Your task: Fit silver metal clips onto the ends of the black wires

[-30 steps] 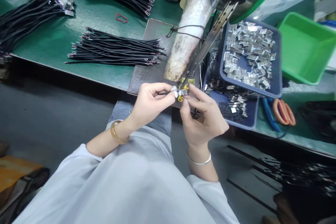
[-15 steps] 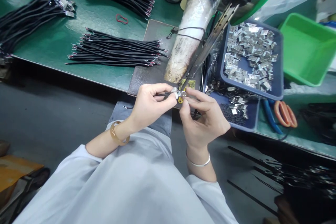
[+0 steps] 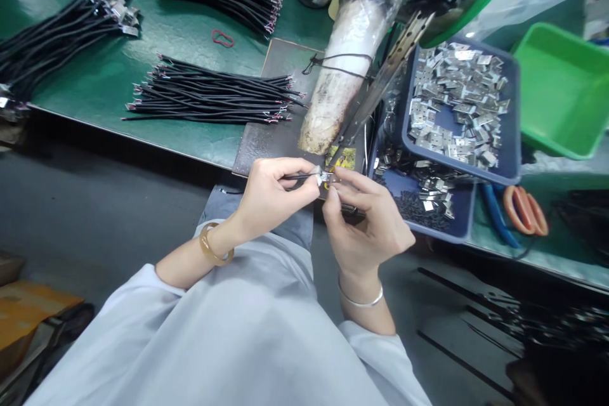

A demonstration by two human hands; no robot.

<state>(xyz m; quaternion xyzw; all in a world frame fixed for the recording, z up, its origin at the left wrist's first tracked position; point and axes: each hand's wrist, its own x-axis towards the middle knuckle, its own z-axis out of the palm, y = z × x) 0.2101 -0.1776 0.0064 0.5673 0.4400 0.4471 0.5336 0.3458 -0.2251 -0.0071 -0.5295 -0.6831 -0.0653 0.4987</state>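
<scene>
- Head view, only angle there is. Left hand [image 3: 271,193] is pinched shut on the end of a thin black wire [image 3: 297,175], thumb and forefinger clamped just short of its tip.
- Right hand [image 3: 366,222] is closed around a small metal clip [image 3: 328,176], fingertips [image 3: 335,189] nipping it right where it meets the wire end. Both hands meet at the near edge of the green bench [image 3: 118,82], dead centre of the frame.
- My read: this is the fitting step, wire tip being seated into the clip. Can't tell if it's fully in, too small to see.
- The next bit looks like it needs the clip held square and the wire kept straight while it's pushed home, so a steady pinch on both sides. Just a guess from how things sit.
- At about 11 o'clock from the hands, a loose bundle of black wires [image 3: 214,92] lies on the bench, well apart.
- At 2 o'clock, a blue tray [image 3: 509,139] heaped with metal clips [image 3: 457,101]; a lower blue tray [image 3: 464,216] sits under it with more bits.
- At 12 o'clock, just past the hands, a wrapped machine column [image 3: 342,70] on a dark plate [image 3: 271,133].
- Far out at 2 o'clock, a green tub [image 3: 561,89]; at 3 o'clock, orange-handled pliers [image 3: 523,209].
</scene>
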